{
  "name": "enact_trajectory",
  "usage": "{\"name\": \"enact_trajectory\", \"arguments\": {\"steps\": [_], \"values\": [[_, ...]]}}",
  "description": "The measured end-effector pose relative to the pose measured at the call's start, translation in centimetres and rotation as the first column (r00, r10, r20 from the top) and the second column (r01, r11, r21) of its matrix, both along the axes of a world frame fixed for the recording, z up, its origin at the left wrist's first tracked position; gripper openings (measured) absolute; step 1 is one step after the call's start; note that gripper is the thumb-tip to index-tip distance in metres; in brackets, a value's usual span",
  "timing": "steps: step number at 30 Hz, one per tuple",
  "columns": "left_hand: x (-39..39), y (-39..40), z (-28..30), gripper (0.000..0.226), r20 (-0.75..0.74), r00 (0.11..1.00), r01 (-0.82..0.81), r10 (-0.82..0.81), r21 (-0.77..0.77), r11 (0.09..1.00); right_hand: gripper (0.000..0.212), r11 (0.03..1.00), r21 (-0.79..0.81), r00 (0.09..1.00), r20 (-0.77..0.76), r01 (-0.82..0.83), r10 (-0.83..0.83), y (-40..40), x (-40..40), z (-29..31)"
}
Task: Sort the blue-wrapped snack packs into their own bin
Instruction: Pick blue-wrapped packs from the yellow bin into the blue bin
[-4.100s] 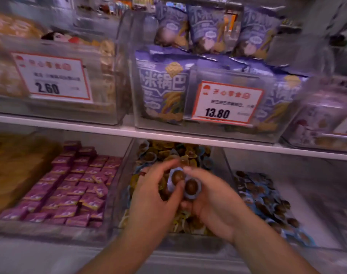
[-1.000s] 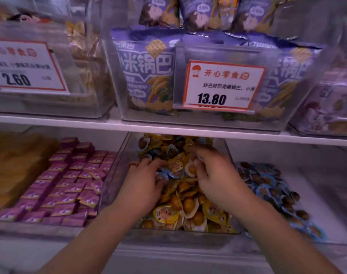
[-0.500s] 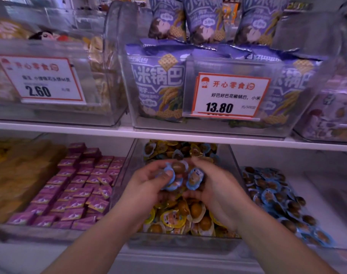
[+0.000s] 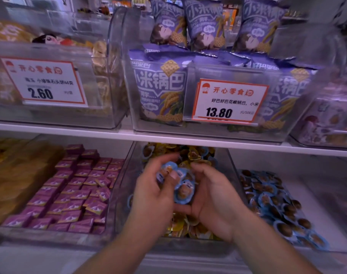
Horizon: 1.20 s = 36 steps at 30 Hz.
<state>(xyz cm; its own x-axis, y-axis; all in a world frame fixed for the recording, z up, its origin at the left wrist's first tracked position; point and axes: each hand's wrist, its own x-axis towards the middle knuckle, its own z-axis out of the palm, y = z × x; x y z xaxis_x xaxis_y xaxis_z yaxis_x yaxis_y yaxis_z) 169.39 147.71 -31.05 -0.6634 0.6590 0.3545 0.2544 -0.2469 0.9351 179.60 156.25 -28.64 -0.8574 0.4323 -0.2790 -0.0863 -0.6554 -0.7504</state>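
Note:
Both hands hover over the clear middle bin (image 4: 233, 167) on the lower shelf, which is full of yellow-wrapped snack packs (image 4: 178, 227) mixed with a few blue ones. My left hand (image 4: 153, 192) pinches a small bunch of blue-wrapped snack packs (image 4: 183, 189) between thumb and fingers. My right hand (image 4: 212, 198) cups the same bunch from the right and below, fingers curled around it. The clear bin (image 4: 327, 204) to the right holds a loose pile of blue-wrapped packs (image 4: 275, 206).
A bin of purple square packs (image 4: 69, 192) sits left of the middle bin. The white shelf edge (image 4: 168, 138) runs just above the hands, carrying clear bins of purple bags (image 4: 160, 89) and price cards (image 4: 228, 101). The lower bins' front walls lie close below my wrists.
Both hands came up out of the yellow pile with blue packs. Since half a second ago they have closed tighter together around the bunch and the view has shifted slightly.

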Motion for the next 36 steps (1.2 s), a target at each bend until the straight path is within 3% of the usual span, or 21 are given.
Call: {"name": "enact_trajectory", "arguments": {"steps": [4,8,12,15,18,22,26,30,33,36], "values": [[2.1,0.6,-0.5,0.041,-0.369,0.929,-0.007,-0.018,-0.066,0.998,0.038,0.988,-0.045,0.988,-0.048,0.145,-0.147,-0.7,0.4,0.6],[1.9,1.2,-0.6,0.061,-0.604,0.791,-0.09,-0.096,-0.27,0.959,0.021,0.937,0.136,0.947,-0.06,0.32,-0.315,-0.4,1.8,0.9],[2.0,0.9,-1.0,0.077,-0.589,0.766,0.096,-0.257,-0.291,0.952,0.012,0.835,0.379,0.907,-0.027,0.399,-0.421,0.9,3.6,1.2],[1.8,1.3,-1.1,0.064,-0.534,0.809,0.14,-0.245,-0.23,0.963,0.008,0.773,0.458,0.876,-0.027,0.439,-0.481,3.9,6.4,1.8],[1.3,1.7,-1.1,0.047,-0.591,0.772,0.103,-0.235,-0.248,0.963,0.014,0.664,0.646,0.811,0.117,0.377,-0.574,7.9,10.3,1.3],[1.1,1.7,-1.8,0.052,-0.667,0.674,0.041,-0.318,-0.395,0.918,0.02,0.503,0.856,0.629,0.324,0.123,-0.706,12.6,14.4,-1.2],[1.2,1.9,-2.4,0.057,-0.716,0.528,0.024,-0.456,-0.524,0.851,0.013,0.375,0.896,0.523,0.207,0.239,-0.827,14.8,16.1,-1.8],[1.5,1.8,-2.7,0.057,-0.735,0.483,0.031,-0.476,-0.529,0.848,0.023,0.14,0.973,0.568,0.011,0.185,-0.823,12.6,13.7,-1.1],[1.4,1.3,-2.3,0.042,-0.749,0.51,0.018,-0.423,-0.483,0.876,0.03,0.007,0.991,0.705,-0.092,0.137,-0.704,9.1,10.2,-0.4],[0.8,0.6,-1.7,0.027,-0.767,0.516,-0.027,-0.381,-0.459,0.888,0.028,-0.225,0.974,0.849,-0.119,0.001,-0.514,5.8,6.2,-0.3]]}}
